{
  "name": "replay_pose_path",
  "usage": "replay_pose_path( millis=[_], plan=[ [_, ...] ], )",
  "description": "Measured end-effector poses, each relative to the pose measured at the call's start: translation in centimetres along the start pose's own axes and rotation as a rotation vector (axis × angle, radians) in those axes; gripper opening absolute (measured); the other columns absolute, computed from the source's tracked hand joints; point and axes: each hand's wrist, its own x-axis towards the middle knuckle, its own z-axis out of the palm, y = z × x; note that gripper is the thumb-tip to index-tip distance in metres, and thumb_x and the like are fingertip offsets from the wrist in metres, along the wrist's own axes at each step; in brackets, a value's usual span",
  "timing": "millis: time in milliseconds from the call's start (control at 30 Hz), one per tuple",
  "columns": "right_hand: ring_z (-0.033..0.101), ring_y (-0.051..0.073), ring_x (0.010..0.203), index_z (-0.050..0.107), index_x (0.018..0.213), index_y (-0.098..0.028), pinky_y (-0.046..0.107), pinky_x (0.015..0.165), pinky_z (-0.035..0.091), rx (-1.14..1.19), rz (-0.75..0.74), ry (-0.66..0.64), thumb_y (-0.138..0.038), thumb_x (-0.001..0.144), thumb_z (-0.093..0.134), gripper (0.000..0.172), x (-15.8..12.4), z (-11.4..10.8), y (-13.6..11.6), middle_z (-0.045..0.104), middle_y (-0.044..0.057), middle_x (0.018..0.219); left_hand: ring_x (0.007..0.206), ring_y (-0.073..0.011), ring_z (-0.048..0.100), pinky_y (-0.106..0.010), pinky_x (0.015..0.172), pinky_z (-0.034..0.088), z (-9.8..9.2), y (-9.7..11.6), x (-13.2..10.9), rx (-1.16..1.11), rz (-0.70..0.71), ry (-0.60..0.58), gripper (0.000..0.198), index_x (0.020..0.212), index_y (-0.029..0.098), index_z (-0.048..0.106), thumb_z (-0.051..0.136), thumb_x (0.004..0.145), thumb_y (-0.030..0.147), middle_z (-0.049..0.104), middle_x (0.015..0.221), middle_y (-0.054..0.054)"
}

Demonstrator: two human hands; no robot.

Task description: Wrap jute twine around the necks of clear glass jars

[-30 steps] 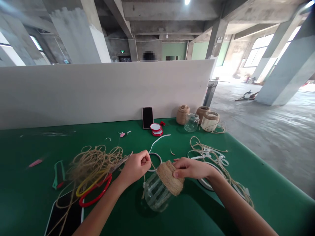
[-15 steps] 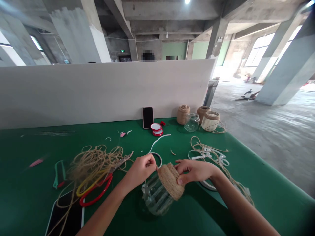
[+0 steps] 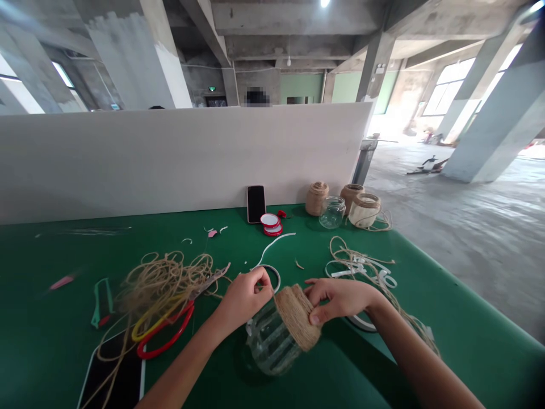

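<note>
Nowhere legible writing on jar (image 3: pixel 272 341)

My one head-worn view, forward and down, close above the green table (image 3: pixel 59 352), white partition (image 3: pixel 170 159) beyond.

Daylight floods in from windows (image 3: pixel 451 85) at two o'clock, blown out to white. A ceiling lamp (image 3: pixel 324 3) glares at twelve o'clock. Edges bend and smear; the centre stays sharp, shadows soft.
</note>
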Motion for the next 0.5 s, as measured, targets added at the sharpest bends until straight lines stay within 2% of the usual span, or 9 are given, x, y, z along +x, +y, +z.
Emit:
replay_pose_path(
  millis=[100,200,300,400,433,500],
  plan=[
    [0.052,0.015,0.072,0.059,0.062,-0.012,0.028,0.081,0.038,0.011,0.003,-0.026,-0.06,0.079,0.049,0.051,-0.12,0.0,0.0,0.054,0.001,0.067,0.056,-0.0123,0.047,-0.02,0.049,0.032,0.15,-0.1,0.14,-0.056,-0.018,-0.062,0.014,0.071,0.017,0.053,0.043,0.078,0.024,0.053,0.065,0.002],
    [0.052,0.016,0.075,0.061,0.064,-0.012,0.031,0.088,0.035,0.008,0.02,-0.045,-0.06,0.078,0.051,0.05,-0.29,-0.09,-0.05,0.056,0.002,0.069,0.055,-0.0117,0.044,-0.02,0.049,0.031,0.43,-0.18,0.18,-0.121,-0.036,-0.116,0.013,0.071,0.017,0.052,0.043,0.078,0.025,0.05,0.063,0.003],
    [0.053,0.017,0.08,0.061,0.067,-0.013,0.038,0.102,0.019,-0.006,0.028,-0.061,-0.063,0.076,0.051,0.051,-0.49,-0.28,-0.2,0.057,0.001,0.075,0.055,-0.0111,0.041,-0.02,0.049,0.03,0.7,0.0,0.05,-0.162,-0.034,-0.145,0.012,0.071,0.017,0.051,0.044,0.077,0.024,0.047,0.063,0.003],
    [0.053,0.017,0.081,0.058,0.064,-0.013,0.044,0.106,-0.002,-0.027,0.056,-0.103,-0.069,0.076,0.044,0.059,-0.65,-0.33,-0.44,0.056,0.001,0.077,0.056,-0.011,0.039,-0.021,0.05,0.029,0.84,0.36,-0.15,-0.183,-0.038,-0.128,0.011,0.07,0.016,0.05,0.044,0.076,0.022,0.044,0.062,0.004],
    [0.054,0.017,0.08,0.057,0.063,-0.013,0.044,0.106,-0.003,-0.034,0.083,-0.108,-0.072,0.076,0.038,0.063,-0.67,-0.27,-0.55,0.055,0.001,0.075,0.056,-0.011,0.039,-0.021,0.05,0.029,0.87,0.47,-0.21,-0.187,-0.041,-0.124,0.011,0.069,0.016,0.05,0.044,0.076,0.022,0.044,0.062,0.004],
    [0.053,0.021,0.085,0.057,0.068,-0.013,0.045,0.106,0.004,-0.03,0.186,-0.047,-0.074,0.079,0.024,0.07,-0.64,-0.02,-0.85,0.054,0.003,0.074,0.056,-0.0111,0.039,-0.021,0.05,0.029,0.9,0.64,-0.28,-0.195,-0.042,-0.124,0.011,0.07,0.016,0.051,0.044,0.076,0.021,0.044,0.062,0.003]
  ],
)
